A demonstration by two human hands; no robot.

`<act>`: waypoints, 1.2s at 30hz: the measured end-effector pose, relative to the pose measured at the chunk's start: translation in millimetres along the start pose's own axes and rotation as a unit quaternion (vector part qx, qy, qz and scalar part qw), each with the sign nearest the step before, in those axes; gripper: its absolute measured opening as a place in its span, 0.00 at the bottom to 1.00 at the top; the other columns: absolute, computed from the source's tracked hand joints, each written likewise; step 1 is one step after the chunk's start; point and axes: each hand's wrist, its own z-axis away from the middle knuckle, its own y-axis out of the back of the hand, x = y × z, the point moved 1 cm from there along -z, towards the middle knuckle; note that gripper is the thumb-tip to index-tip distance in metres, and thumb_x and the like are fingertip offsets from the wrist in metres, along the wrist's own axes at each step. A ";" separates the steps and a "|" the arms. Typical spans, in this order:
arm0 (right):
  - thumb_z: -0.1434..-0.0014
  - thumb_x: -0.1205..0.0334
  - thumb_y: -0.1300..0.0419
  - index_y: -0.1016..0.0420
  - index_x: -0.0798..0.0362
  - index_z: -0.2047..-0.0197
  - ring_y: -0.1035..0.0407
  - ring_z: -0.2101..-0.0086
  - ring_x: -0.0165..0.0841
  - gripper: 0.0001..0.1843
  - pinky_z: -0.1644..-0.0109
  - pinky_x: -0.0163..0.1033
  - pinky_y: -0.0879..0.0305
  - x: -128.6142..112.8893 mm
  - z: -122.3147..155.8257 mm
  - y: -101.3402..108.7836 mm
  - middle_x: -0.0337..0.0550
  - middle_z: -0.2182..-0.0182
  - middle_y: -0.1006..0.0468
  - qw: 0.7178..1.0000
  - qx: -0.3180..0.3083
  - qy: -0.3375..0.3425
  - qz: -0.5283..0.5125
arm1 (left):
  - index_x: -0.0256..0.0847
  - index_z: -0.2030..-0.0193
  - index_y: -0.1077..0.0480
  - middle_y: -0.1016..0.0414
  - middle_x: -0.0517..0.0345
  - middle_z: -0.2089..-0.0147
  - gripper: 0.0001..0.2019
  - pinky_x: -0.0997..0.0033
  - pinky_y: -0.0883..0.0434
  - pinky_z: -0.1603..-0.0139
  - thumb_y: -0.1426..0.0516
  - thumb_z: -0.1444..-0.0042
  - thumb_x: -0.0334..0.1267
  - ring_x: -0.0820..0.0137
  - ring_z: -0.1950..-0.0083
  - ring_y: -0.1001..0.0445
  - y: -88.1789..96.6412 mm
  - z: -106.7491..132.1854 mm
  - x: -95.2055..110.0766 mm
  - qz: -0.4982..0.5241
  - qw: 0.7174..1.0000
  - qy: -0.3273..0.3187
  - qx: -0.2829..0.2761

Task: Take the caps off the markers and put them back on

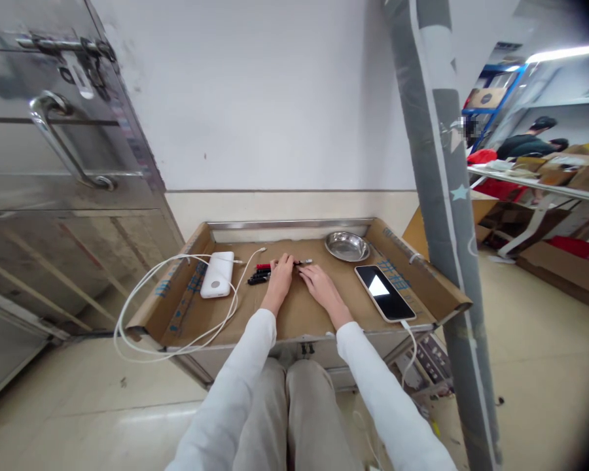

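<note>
Both my hands rest on a cardboard-lined cart top [294, 307]. My left hand [281, 278] lies over a small cluster of red and black pens [259, 273], its fingers curled down onto them. My right hand [317, 278] sits just beside it, fingers bent toward a thin dark pen-like piece with a silver tip [304, 262]. Whether either hand actually grips a pen is hidden by the fingers.
A white power bank [217, 274] with a long looping white cable [142, 307] lies at the left. A round metal dish [347, 246] stands at the back right, a lit phone [384, 292] in front of it. Steel door left, grey pole right, people beyond.
</note>
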 end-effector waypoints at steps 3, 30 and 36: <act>0.34 0.62 0.55 0.31 0.50 0.43 0.34 0.56 0.37 0.20 0.49 0.44 0.36 0.6 3.2 5.2 0.48 0.56 0.25 0.998 0.043 -0.039 -0.007 | 0.40 0.55 0.35 0.30 0.50 0.54 0.11 0.61 0.37 0.50 0.56 0.35 0.32 0.64 0.51 0.31 3.3 7.6 3.0 -0.009 0.999 0.011 0.041; 0.39 0.72 0.55 0.28 0.58 0.56 0.35 0.57 0.38 0.16 0.48 0.44 0.36 12.2 1.1 -4.9 0.51 0.61 0.29 0.994 0.065 -0.082 -0.006 | 0.34 0.55 0.34 0.31 0.48 0.57 0.08 0.62 0.35 0.49 0.51 0.39 0.29 0.64 0.54 0.31 -2.0 5.3 12.3 -0.021 1.000 -0.017 -0.004; 0.41 0.72 0.56 0.29 0.55 0.57 0.34 0.58 0.36 0.16 0.50 0.44 0.36 10.5 0.9 -1.3 0.49 0.60 0.31 0.992 0.090 -0.091 -0.018 | 0.36 0.56 0.32 0.34 0.51 0.59 0.09 0.62 0.34 0.49 0.51 0.38 0.30 0.66 0.56 0.31 -4.4 7.9 9.7 0.001 1.000 -0.026 0.007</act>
